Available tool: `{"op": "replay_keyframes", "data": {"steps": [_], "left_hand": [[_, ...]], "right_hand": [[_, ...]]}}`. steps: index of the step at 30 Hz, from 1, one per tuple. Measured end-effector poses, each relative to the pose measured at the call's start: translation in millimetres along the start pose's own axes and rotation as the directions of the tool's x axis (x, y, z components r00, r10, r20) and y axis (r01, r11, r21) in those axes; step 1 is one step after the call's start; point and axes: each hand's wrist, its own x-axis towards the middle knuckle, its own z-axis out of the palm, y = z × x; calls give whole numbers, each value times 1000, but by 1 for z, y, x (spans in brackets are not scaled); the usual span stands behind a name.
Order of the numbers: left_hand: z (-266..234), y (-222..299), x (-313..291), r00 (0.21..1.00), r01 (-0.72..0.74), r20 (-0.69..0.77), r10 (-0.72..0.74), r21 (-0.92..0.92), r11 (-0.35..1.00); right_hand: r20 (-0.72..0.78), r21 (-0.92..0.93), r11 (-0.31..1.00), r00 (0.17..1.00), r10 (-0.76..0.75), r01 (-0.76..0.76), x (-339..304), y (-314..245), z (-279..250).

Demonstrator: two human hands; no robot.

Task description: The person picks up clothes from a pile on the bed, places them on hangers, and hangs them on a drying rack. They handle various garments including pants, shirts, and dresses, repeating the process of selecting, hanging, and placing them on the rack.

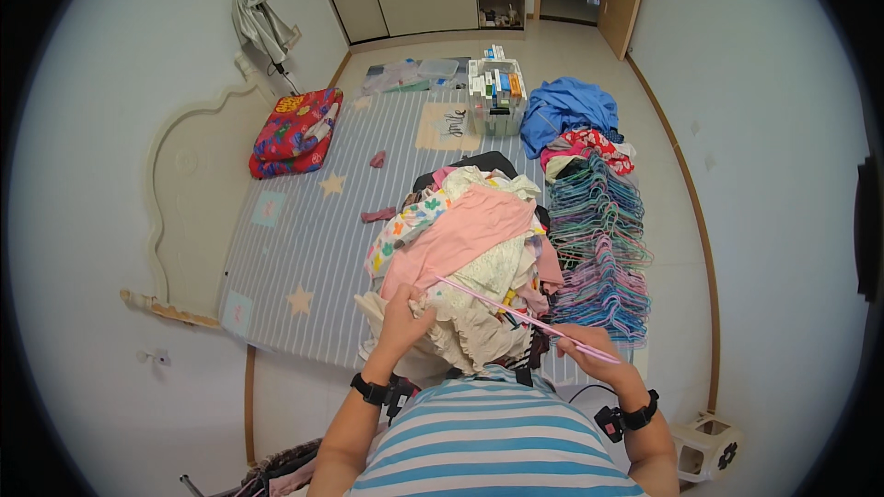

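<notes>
My right hand [594,352] is closed round one end of a pink clothes hanger [502,306]. The hanger slants up and leftward across a heap of clothes, seen nearly edge-on. At the near left of the heap, my left hand [405,324] has its fingers bent in on the edge of a cream garment with a ruffled trim [465,336]; its fingertips are partly lost in the cloth. Just beyond the hanger's far end, a pink garment [470,235] lies over the pile. Beneath it are a white piece with coloured prints [410,225] and a pale patterned one [483,276].
Rows of coloured hangers [599,248] lie along the bed's right side, below blue cloth [571,115]. A clear plastic box [495,101] stands at the far end. A folded red quilt [296,133] rests at the left on the striped bed sheet [295,230]. A white stool [704,446] stands lower right.
</notes>
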Motion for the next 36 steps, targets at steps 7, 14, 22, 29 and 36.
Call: {"op": "replay_keyframes", "data": {"steps": [7, 14, 22, 29, 36], "left_hand": [[8, 3, 8, 995, 10, 101, -21, 106, 994], [17, 7, 14, 968, 132, 207, -144, 69, 989], [23, 40, 15, 866, -288, 438, 240, 46, 957], [30, 28, 13, 823, -400, 504, 262, 187, 897], [30, 36, 9, 801, -465, 550, 237, 320, 826]], "right_hand": [[128, 139, 974, 979, 161, -178, -23, -21, -24], [135, 16, 964, 956, 262, -266, -24, -23, -23], [108, -65, 992, 988, 112, -105, -11, -5, -21], [148, -71, 997, 989, 17, -7, -5, -2, -37], [181, -89, 995, 983, -24, 41, 4, 10, -39]]}}
